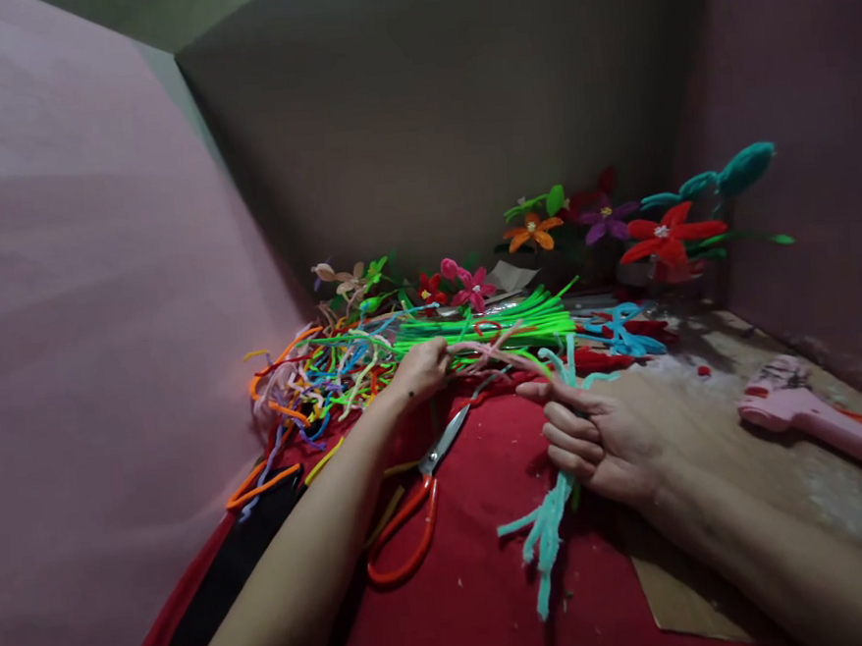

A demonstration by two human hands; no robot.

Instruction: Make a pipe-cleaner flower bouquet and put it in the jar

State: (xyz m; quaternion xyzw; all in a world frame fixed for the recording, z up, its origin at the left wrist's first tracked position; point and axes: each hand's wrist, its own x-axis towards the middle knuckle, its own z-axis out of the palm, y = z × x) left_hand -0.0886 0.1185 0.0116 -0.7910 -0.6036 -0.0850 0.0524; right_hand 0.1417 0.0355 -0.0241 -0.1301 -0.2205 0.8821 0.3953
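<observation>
My right hand is closed around a bunch of turquoise pipe cleaners, whose ends stick out above and below the fist. Farther forward and to the left, my left hand pinches the end of some pale pink pipe cleaners, which stretch across toward the right hand. Just beyond both hands lies a thick bundle of bright green pipe cleaners. Scissors with orange-red handles rest partly spread on the red cloth, between my forearms.
A tangle of multicoloured pipe cleaners fills the left back. Fuzzy flowers, including a red one and an orange one, stand along the back wall. On the right, a pink glue gun lies on a board. A black flat object is at left.
</observation>
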